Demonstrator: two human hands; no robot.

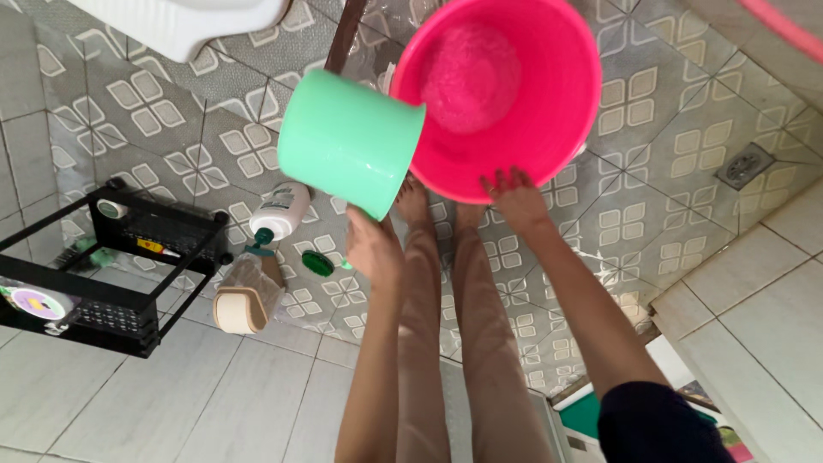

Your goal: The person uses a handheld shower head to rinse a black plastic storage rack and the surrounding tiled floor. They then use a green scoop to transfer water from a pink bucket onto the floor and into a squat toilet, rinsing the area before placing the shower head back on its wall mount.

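My left hand [374,249] grips a mint-green plastic dipper [350,141] from below and holds it tilted, with its mouth against the rim of a pink bucket [549,129]. My right hand [517,201] rests with spread fingers on the near rim of that bucket. Inside the bucket lies frothy pink-tinted water [470,77]. The bucket stands on a patterned tile floor [651,111], just beyond my bare feet [413,204] and my legs in beige trousers.
A black wire rack [129,257] with small items hangs at the left. Beside it are a white pump bottle [281,213], a green round lid [318,263] and a wrapped paper roll [243,302]. A floor drain [744,165] sits at the right, a white basin [184,21] at the top left.
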